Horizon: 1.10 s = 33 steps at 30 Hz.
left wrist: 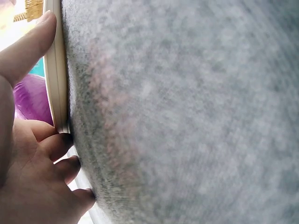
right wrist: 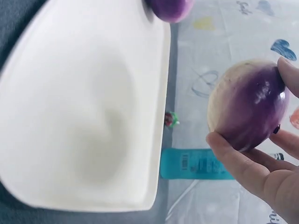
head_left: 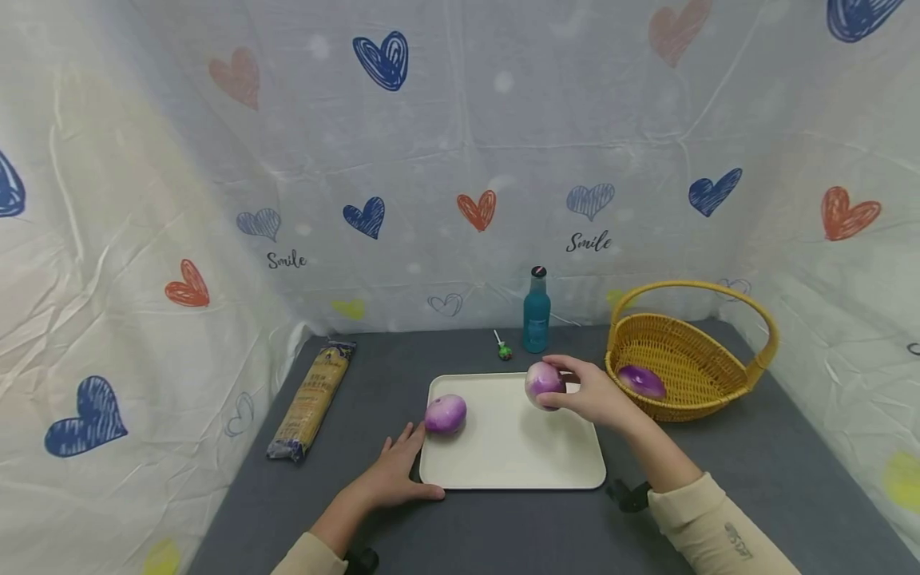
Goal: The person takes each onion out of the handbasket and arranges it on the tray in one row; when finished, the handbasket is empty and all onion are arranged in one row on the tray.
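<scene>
My right hand [head_left: 585, 393] holds a round purple-and-white vegetable [head_left: 544, 386] above the right part of a cream tray [head_left: 503, 471]. In the right wrist view, the thumb and fingers sit round this glossy vegetable [right wrist: 250, 105], its pale end facing the tray [right wrist: 84, 84]. A second purple vegetable [head_left: 446, 414] lies on the tray's left side. My left hand [head_left: 395, 473] is spread at the tray's near left corner, thumb on the near edge and fingers by the left edge. In the left wrist view, its thumb [left wrist: 32, 44] touches the tray rim [left wrist: 57, 84].
A yellow wicker basket [head_left: 676, 411] with a tall handle stands at the right, one purple vegetable [head_left: 642, 382] inside. Behind the tray are a blue bottle [head_left: 536, 315] and a lollipop [head_left: 505, 351]. A yellow packet [head_left: 314, 399] lies at the left of the grey table.
</scene>
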{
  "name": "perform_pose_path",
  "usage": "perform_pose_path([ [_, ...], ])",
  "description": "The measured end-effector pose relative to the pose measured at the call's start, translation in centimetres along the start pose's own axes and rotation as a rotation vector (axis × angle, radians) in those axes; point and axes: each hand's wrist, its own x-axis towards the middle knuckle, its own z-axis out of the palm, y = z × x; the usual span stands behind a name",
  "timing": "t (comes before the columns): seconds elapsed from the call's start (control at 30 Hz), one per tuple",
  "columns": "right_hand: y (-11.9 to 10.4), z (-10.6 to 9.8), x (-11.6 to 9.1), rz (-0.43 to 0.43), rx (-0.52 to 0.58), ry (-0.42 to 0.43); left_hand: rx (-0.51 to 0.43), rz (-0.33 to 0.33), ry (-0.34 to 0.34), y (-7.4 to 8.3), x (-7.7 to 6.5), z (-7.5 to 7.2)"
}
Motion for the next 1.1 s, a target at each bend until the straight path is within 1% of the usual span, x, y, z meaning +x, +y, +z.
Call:
perform_pose_path([
  [0.3, -0.2, 2.2, 0.5, 0.003, 0.045, -0.032, -0.002, 0.004, 0.006, -0.1, 0.0, 0.1],
  [0.43, -0.3, 3.0, 0.6, 0.005, 0.07, -0.022, -0.002, 0.003, 0.005, -0.1, 0.0, 0.0],
  [0.77, -0.8, 5.2, 1.0, 0.051, 0.129, -0.013, -0.005, 0.004, 0.003, 0.1, -0.1, -0.1],
  [1.1, -0.1, 7.7, 1.9, 0.028, 0.146, -0.031, 0.009, -0.002, 0.004, 0.0, 0.0, 0.0],
])
